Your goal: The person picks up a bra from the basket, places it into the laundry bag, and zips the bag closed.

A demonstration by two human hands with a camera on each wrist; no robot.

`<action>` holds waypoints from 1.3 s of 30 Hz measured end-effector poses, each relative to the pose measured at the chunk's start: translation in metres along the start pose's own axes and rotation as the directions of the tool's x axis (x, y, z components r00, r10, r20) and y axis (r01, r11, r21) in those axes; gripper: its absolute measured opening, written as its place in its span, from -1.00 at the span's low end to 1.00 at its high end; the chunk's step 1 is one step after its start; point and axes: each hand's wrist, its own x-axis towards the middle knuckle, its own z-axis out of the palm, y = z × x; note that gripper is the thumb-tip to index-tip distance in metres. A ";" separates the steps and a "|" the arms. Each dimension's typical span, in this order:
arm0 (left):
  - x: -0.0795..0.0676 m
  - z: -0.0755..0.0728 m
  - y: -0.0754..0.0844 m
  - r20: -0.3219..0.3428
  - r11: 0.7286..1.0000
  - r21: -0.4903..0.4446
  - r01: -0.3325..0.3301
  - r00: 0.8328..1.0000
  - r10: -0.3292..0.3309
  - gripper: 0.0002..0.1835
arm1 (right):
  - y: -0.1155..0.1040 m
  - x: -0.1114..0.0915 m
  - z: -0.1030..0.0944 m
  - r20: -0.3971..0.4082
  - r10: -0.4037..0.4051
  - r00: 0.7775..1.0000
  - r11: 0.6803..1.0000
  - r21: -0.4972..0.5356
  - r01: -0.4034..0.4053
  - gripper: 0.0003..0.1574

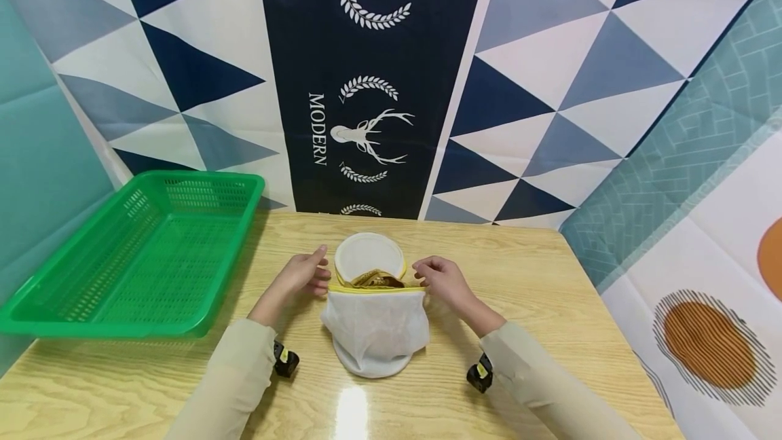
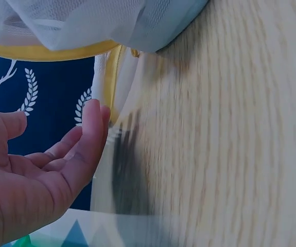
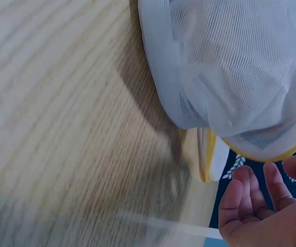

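A white mesh laundry bag (image 1: 377,331) with yellow zipper trim stands on the table, its round lid (image 1: 368,257) folded back toward the wall. Something brown and gold (image 1: 377,279) shows in its mouth; most of it is hidden inside. Beside the left end of the yellow rim is my left hand (image 1: 302,273), fingers loosely bent and holding nothing. My right hand (image 1: 444,280) is at the rim's right end, fingertips close to the trim. In the right wrist view, its thumb and fingers (image 3: 230,200) are apart, just below the mesh bag (image 3: 235,67).
To the left sits a large green plastic basket (image 1: 153,270) with perforated sides. The wooden table (image 1: 519,358) meets a patterned wall covering (image 1: 366,87) at the back. Small black wrist cameras (image 1: 285,360) are worn at both cuffs.
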 end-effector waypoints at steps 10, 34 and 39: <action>0.009 0.005 -0.003 0.020 0.998 0.002 0.061 0.998 -0.061 -0.38 | 0.008 0.017 0.002 0.028 0.064 0.998 0.998 0.006 -0.064 -0.64; 0.016 0.008 -0.005 0.051 0.999 0.006 0.050 0.997 -0.051 -0.51 | 0.014 0.041 0.009 0.040 0.117 0.992 0.976 -0.190 -0.107 -0.59; 0.018 0.009 -0.007 0.054 0.998 -0.003 0.059 0.997 -0.059 -0.55 | 0.016 0.043 0.013 0.013 0.129 0.992 0.973 -0.192 -0.124 -0.56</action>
